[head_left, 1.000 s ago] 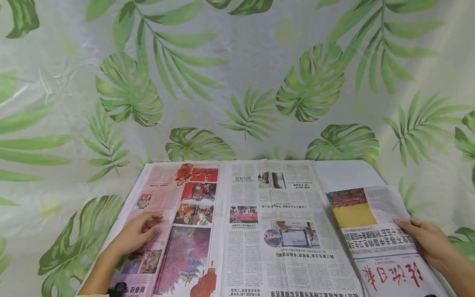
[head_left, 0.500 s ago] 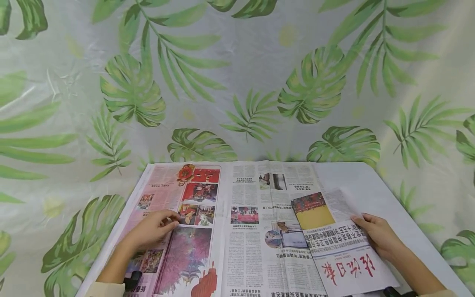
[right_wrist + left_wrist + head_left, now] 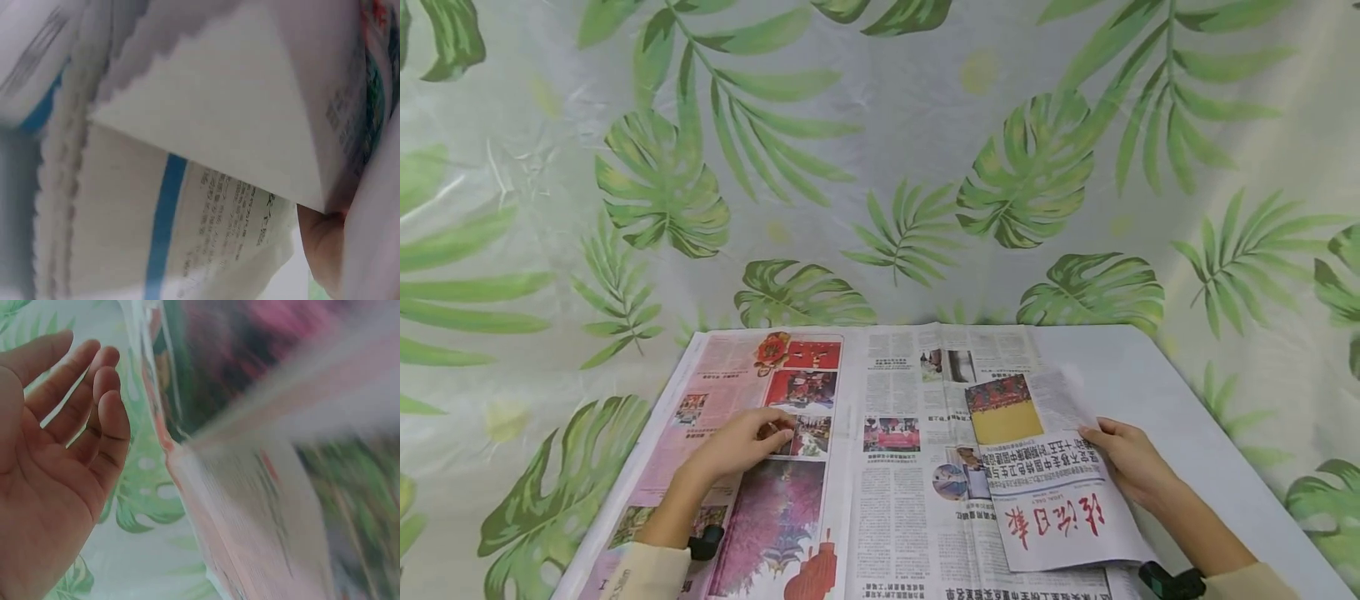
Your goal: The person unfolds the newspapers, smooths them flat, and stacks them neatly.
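a right hand [image 3: 1135,465] pinches the edge of a thin folded newspaper [image 3: 1052,533], its red brush-style masthead upside down, over the right side of a creased newspaper spread [image 3: 891,500] on a smooth white table [image 3: 1195,450]. the left hand [image 3: 737,446], fingers loosely bent and gripping nothing, is above the spread's colour photographs; whether it touches paper cannot be told. a shiny leaf-print sheet [image 3: 910,108] hangs behind. up close, the paper shows saw-toothed edges and a blue band, hiding most of the right hand; motion blurs the left-wrist view. cream sleeves [image 3: 651,571] are cropped below.
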`<state>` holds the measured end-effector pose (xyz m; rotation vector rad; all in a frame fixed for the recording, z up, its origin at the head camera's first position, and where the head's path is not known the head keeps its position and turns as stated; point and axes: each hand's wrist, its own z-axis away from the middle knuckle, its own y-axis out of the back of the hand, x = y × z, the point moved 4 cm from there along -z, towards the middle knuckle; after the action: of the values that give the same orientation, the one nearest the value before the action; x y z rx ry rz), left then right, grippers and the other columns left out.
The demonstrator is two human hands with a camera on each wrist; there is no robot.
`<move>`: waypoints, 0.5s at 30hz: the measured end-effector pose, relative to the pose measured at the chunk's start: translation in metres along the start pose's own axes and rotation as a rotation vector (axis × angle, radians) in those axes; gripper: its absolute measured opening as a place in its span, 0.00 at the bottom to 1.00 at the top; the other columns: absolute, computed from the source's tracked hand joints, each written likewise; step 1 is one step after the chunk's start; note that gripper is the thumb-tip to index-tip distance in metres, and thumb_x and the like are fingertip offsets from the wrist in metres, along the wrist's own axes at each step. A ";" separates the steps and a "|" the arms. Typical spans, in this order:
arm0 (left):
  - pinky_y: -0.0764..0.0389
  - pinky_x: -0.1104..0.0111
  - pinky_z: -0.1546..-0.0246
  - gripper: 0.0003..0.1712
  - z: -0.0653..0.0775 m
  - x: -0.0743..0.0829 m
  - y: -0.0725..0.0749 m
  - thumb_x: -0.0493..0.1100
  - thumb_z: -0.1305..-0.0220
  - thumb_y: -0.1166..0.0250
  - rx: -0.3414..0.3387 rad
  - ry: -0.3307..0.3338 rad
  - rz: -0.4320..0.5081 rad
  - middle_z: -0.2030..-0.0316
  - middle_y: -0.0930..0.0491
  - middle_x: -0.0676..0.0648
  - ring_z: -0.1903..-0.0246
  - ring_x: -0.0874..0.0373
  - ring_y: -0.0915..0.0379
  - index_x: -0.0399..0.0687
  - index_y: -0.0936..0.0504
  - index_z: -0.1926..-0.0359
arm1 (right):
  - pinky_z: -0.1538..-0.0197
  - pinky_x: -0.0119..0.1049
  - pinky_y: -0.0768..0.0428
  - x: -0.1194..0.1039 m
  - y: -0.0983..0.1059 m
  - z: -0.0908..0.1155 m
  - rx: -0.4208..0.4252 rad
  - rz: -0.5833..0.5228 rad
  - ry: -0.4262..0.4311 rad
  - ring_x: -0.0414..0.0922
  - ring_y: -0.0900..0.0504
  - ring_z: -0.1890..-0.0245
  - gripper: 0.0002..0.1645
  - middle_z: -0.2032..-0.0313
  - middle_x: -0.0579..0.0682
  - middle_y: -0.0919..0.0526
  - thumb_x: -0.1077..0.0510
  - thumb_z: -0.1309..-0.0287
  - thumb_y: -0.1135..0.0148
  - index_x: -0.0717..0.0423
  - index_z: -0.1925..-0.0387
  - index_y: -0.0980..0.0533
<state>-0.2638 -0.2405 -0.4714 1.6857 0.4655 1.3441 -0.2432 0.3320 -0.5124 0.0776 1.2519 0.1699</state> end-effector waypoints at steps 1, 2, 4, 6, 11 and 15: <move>0.19 0.61 0.55 0.15 -0.003 0.002 0.000 0.51 0.24 0.38 0.012 0.004 0.004 0.55 0.14 0.55 0.57 0.61 0.20 0.51 0.15 0.45 | 0.52 0.32 0.16 -0.002 -0.003 -0.001 -0.002 -0.008 -0.005 0.34 0.18 0.55 0.44 0.50 0.45 0.20 0.49 0.21 0.48 0.72 0.22 0.53; 0.19 0.60 0.55 0.15 -0.005 0.004 -0.001 0.51 0.24 0.38 0.025 0.004 0.001 0.56 0.14 0.55 0.58 0.61 0.20 0.51 0.14 0.45 | 0.52 0.32 0.16 -0.004 -0.006 -0.002 -0.007 -0.014 -0.006 0.34 0.18 0.55 0.44 0.49 0.46 0.20 0.49 0.21 0.48 0.72 0.22 0.54; 0.19 0.60 0.56 0.14 -0.011 0.009 -0.003 0.50 0.24 0.37 0.043 -0.010 -0.009 0.58 0.13 0.54 0.60 0.62 0.20 0.49 0.14 0.47 | 0.51 0.33 0.16 -0.008 -0.012 -0.005 -0.029 -0.032 -0.008 0.34 0.17 0.54 0.43 0.48 0.47 0.21 0.51 0.20 0.49 0.72 0.21 0.55; 0.19 0.62 0.58 0.13 -0.016 0.014 -0.005 0.48 0.25 0.37 0.055 -0.016 -0.013 0.61 0.13 0.53 0.63 0.64 0.20 0.48 0.13 0.48 | 0.50 0.34 0.16 -0.012 -0.019 -0.007 -0.058 -0.061 -0.007 0.34 0.17 0.53 0.43 0.47 0.48 0.21 0.52 0.20 0.50 0.72 0.21 0.55; 0.19 0.65 0.61 0.12 -0.029 0.026 -0.016 0.47 0.25 0.36 0.070 -0.027 -0.010 0.63 0.12 0.52 0.67 0.66 0.21 0.47 0.12 0.51 | 0.50 0.39 0.14 -0.021 -0.037 -0.012 -0.123 -0.133 -0.001 0.39 0.15 0.53 0.41 0.50 0.46 0.18 0.54 0.20 0.50 0.71 0.22 0.55; 0.17 0.64 0.60 0.13 -0.037 0.034 -0.025 0.47 0.26 0.36 0.073 -0.009 0.030 0.62 0.12 0.53 0.65 0.64 0.18 0.46 0.12 0.51 | 0.50 0.40 0.14 -0.025 -0.055 -0.016 -0.151 -0.147 0.012 0.40 0.14 0.52 0.38 0.49 0.48 0.18 0.56 0.20 0.52 0.71 0.22 0.53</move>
<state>-0.2803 -0.1869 -0.4727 1.7636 0.4911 1.3551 -0.2612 0.2732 -0.5018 -0.1457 1.2476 0.1376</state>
